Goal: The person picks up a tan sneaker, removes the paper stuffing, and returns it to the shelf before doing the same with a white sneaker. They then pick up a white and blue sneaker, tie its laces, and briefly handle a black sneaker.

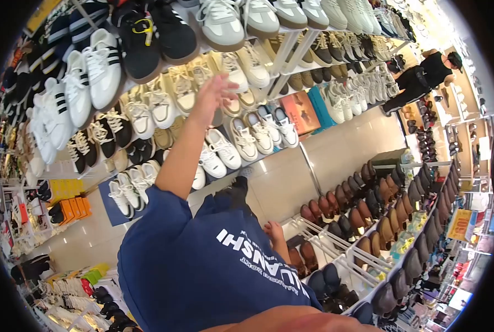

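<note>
My left hand (216, 98) is raised in front of the shoe shelves, its fingers apart and nothing in them. Behind the fingers, white lace-up sneakers (231, 71) stand on the middle shelf. Below the hand, white sneakers (223, 149) line the lowest shelf, beside pairs of pale sneakers (262, 133) with grey insides. On the top shelf, above the hand, are grey-and-white sneakers (220, 23) and black ones (136, 47), one with a yellow tag. My right hand (272, 228) hangs low beside my navy T-shirt, fingers loosely bent and apart, with nothing visible in it.
To the right, a low rack of brown and black leather shoes (363, 213) runs along the tiled aisle (330, 166). A person in black (424, 77) stands farther down the aisle. An orange box (300, 110) stands by the lower shelf; more orange boxes (72, 210) are at left.
</note>
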A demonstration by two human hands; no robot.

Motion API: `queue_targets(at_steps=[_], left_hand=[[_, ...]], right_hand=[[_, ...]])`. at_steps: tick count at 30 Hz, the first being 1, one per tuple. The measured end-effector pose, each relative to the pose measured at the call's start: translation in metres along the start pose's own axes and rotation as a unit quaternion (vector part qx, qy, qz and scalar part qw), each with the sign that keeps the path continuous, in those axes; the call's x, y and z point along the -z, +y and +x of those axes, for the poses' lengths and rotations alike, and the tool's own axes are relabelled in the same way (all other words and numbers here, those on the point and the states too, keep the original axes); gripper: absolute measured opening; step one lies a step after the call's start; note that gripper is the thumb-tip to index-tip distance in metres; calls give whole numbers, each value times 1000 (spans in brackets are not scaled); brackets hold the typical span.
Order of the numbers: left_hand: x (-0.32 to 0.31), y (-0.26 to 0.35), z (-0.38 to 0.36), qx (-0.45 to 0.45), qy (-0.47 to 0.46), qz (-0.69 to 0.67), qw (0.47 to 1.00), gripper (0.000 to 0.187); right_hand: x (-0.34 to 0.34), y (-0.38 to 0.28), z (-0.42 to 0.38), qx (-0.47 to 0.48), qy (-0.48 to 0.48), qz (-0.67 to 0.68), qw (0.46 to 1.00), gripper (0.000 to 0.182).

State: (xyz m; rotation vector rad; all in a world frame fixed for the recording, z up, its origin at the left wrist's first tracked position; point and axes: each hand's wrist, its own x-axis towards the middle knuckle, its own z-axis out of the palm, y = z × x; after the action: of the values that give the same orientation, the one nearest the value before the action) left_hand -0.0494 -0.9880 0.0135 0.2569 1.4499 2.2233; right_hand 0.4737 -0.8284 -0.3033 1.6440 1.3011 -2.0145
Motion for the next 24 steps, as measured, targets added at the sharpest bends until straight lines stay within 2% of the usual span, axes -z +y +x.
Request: queue_targets(at_steps=[2, 4, 6, 8, 10, 12, 14, 17, 18, 20, 21, 23, 24], left_hand=[[-11, 14, 36, -12, 19, -33, 999, 55], [-20, 18, 61, -4, 49, -81, 995, 56], [-28, 24, 81, 4, 81, -102, 992, 56], [-37, 31, 91, 20, 116, -94, 989, 56], [-43, 36, 97, 25, 142, -71, 987, 51], [-45, 37, 101, 33, 151, -50, 987, 47], [-42, 33, 104, 17, 173, -67, 982, 42], [-41, 25, 100, -34, 208, -76, 975, 38], [-43, 23, 98, -56, 218, -75, 971, 37], [-56, 16, 85, -93, 235, -11, 967, 39], [-66, 14, 78, -112, 243, 31, 963, 40], [-90, 9, 66, -135, 222, 99, 961, 45], [-107, 3, 64, -168, 211, 83, 959, 43]], right_hand=[[15, -28, 6, 50, -24, -42, 998, 41], [48, -45, 6, 50, -20, -184, 981, 53], [61, -87, -8, -56, 42, -124, 990, 61], [103, -80, 30, -121, 92, 9, 988, 64], [122, -108, 43, -108, 120, 36, 986, 62], [126, -141, 57, -95, 149, 73, 982, 48], [112, -181, 62, -70, 130, 79, 986, 44], [114, -198, 122, -30, 87, -72, 993, 50], [111, -214, 128, 11, 56, -156, 986, 48], [112, -238, 139, 95, -8, -318, 943, 46], [111, -247, 147, 57, 7, -269, 962, 44], [135, -258, 187, 60, -5, -262, 963, 43], [141, -275, 193, 61, -11, -259, 964, 42]])
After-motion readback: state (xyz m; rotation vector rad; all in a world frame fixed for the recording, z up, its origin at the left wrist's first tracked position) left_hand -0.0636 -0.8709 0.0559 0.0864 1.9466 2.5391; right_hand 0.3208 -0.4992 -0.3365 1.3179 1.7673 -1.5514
